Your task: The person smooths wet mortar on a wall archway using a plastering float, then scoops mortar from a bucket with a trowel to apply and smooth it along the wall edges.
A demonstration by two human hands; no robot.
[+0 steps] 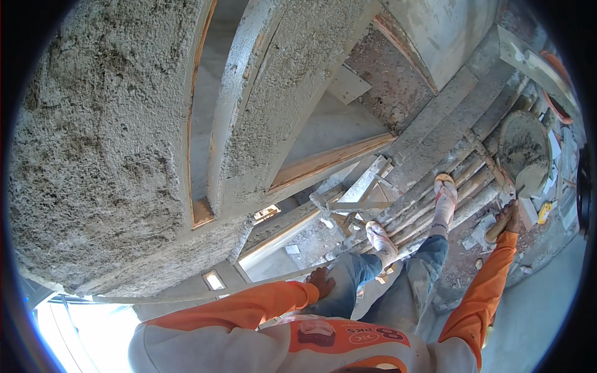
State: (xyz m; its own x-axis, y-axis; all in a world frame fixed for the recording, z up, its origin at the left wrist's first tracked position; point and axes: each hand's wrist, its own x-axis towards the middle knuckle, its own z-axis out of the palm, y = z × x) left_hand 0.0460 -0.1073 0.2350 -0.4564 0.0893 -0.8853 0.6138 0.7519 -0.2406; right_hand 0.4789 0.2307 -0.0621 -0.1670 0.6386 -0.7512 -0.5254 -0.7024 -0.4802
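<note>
A huge, rough-plastered wall fills the left side, with a curved plastered beam arching beside it. Weathered planks and round wooden poles span the floor, the person's feet among them; a slimmer stick crosses the poles just beside the basin. That round basin sits at far right, grey-crusted, holding wet-looking grey mortar, lumpy with a smoother patch near the person. The right hand is at its near edge, fingers bent; its grip cannot be told. The left hand rests loosely spread on the thigh, holding nothing visible.
</note>
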